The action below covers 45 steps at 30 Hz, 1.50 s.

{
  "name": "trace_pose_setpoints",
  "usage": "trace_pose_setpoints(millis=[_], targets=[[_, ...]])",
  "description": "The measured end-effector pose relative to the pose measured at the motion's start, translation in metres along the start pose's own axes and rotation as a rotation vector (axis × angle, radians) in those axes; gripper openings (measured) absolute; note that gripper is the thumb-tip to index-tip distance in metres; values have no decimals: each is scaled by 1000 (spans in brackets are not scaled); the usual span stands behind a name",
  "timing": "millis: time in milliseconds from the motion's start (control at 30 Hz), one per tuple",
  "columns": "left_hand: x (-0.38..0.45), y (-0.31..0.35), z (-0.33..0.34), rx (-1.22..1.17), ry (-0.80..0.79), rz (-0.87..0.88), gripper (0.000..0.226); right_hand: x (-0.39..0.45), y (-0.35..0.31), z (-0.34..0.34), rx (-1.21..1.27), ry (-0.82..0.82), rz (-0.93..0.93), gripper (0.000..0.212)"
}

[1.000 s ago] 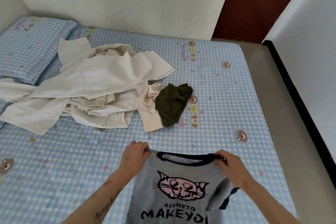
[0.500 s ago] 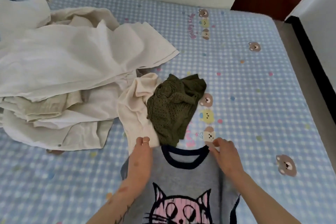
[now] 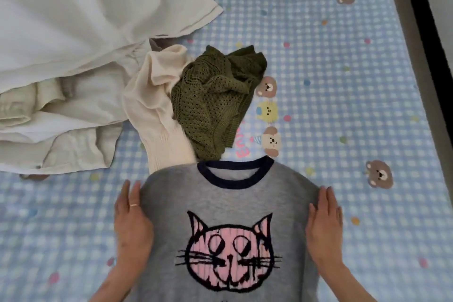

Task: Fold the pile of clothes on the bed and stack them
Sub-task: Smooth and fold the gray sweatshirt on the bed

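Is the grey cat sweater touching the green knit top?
Touching. The head view shows the grey cat sweater collar edge overlapping the bottom hem of the green knit top, with no sheet visible between them there.

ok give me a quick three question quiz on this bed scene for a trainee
1. True or false: the grey sweatshirt with the pink cat face lies face up on the blue checked bed sheet.
2. Which garment lies just beyond the sweatshirt's navy collar? A) the crumpled olive green open-knit top B) a red scarf C) blue jeans
3. Fill in: the left hand and right hand lie flat with ____ fingers along the sweatshirt's two sides.

Key: 1 true; 2 A; 3 straight. The heap of cream and white clothes is not yet folded.
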State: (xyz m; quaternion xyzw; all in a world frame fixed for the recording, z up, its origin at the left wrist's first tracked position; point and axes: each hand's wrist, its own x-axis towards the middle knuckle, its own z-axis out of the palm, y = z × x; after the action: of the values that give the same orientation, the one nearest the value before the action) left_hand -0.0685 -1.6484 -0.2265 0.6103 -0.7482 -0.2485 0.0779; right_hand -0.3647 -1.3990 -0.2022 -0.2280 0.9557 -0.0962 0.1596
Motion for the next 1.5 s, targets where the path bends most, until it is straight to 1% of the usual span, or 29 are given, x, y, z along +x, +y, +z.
trace_pose_setpoints(millis=[33,100,133,167,200,233,267,333,367,400,467,500,567,633,700,767,833,933,967,1033,1100,1167,1200,1233,1267,1300,1400,1467,1500], targets=[[10,3,-2,-10,-35,-43,56,-2,0,0,69,-14,48,50],[21,11,-4,-11,-178,21,41,-7,-6,0,179,-30,65,49],[20,17,-6,16,-227,57,40,-9,-9,0,213,-35,56,50],[16,25,-5,57,-223,73,42,-10,-12,-1,224,-32,40,49],[7,34,-4,101,-174,97,46,-11,-14,-2,222,-22,22,47],[-5,46,-4,136,-127,166,54,-11,-14,-3,215,-13,3,44],[-19,63,-2,157,-118,287,66,-12,-14,-4,205,-8,-15,38],[-44,101,9,176,-248,567,92,-10,-12,-7,190,-15,-44,26],[-51,123,22,157,-317,710,96,-9,-10,-9,203,-34,-43,23],[-55,149,37,133,-379,848,93,-7,-7,-11,230,-65,-41,21],[-57,203,71,123,-462,1020,72,-2,3,-17,301,-145,-49,23],[-56,225,88,150,-467,1080,63,1,8,-21,345,-197,-44,27],[-54,259,120,273,-533,1142,57,7,23,-28,435,-309,-1,36],[-51,281,138,436,-607,1211,46,11,37,-34,498,-360,50,39],[-44,294,145,380,-634,1166,27,19,45,-42,612,-282,132,39],[-37,304,149,186,-608,1018,19,28,53,-48,722,-131,224,40],[-31,311,151,93,-570,891,13,33,57,-49,773,-98,280,46],[-27,316,156,173,-553,855,5,22,64,-35,724,-170,237,57],[-26,317,159,199,-542,862,5,19,69,-29,687,-121,215,53],[-26,319,164,208,-514,862,4,17,77,-28,648,37,248,39],[-30,319,167,234,-476,869,12,18,80,-32,587,89,251,31],[-39,307,160,218,-426,840,27,18,74,-37,311,127,156,32],[-46,294,148,189,-390,804,33,16,65,-38,158,182,74,35],[-54,276,131,164,-355,762,36,13,53,-39,78,237,-16,38],[-60,250,111,122,-291,703,37,8,34,-39,69,262,-110,39],[-65,219,91,91,-204,623,38,4,12,-36,101,236,-208,38],[-68,117,27,112,-29,249,48,-11,-65,-16,210,18,-466,34],[-56,56,-6,99,61,9,44,-20,-126,3,283,-83,-618,34],[-48,35,-16,76,72,-104,41,-21,-152,14,277,-101,-697,34]])
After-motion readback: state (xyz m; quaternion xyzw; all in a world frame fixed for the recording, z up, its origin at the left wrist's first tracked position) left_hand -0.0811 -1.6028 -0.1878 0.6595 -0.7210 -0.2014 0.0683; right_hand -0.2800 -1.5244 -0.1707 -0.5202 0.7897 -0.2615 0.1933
